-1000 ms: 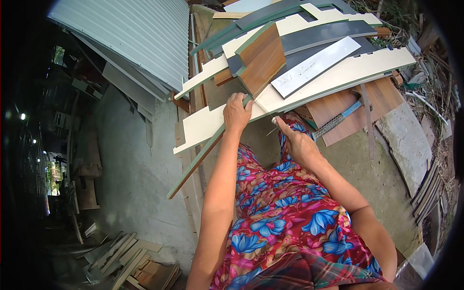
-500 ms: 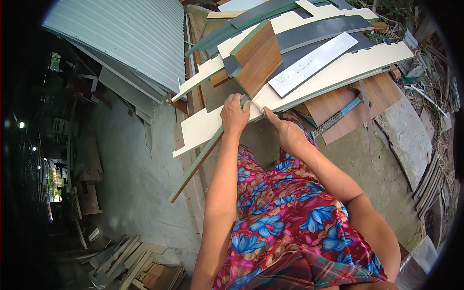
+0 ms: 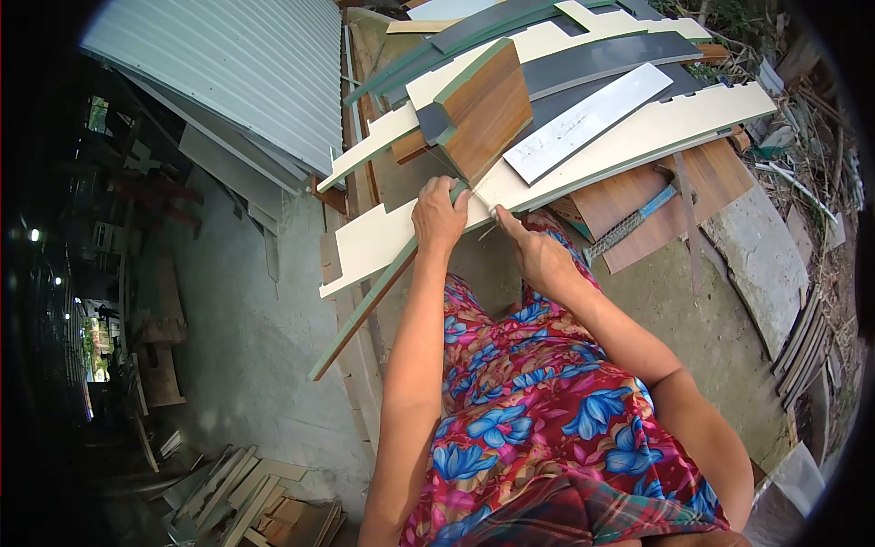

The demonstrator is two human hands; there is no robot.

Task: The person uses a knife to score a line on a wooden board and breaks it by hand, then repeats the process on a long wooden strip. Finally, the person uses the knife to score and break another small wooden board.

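Observation:
My left hand (image 3: 439, 217) is closed around a narrow green-edged wood strip (image 3: 365, 310), which slants down to the left. My right hand (image 3: 545, 258) is closed with its index finger stretched forward along a thin, pale, blade-like tool (image 3: 483, 198); its handle is hidden in the palm. The tool's tip meets the strip beside my left fingers. Beneath both hands lies a long cream board (image 3: 538, 190) with a stepped end. A wood-grain offcut (image 3: 492, 114) with green edges stands tilted just beyond my fingertips.
A white strip (image 3: 588, 123) rests across the boards. A hammer with a blue and grey handle (image 3: 633, 223) lies to the right on a brown panel (image 3: 620, 246). Corrugated metal sheeting (image 3: 237, 73) rises at left. Several offcuts (image 3: 241, 492) are piled on the floor.
The view has shifted slightly. Both hands stay almost in place on the strip, and a short thin end now shows beneath my right index finger.

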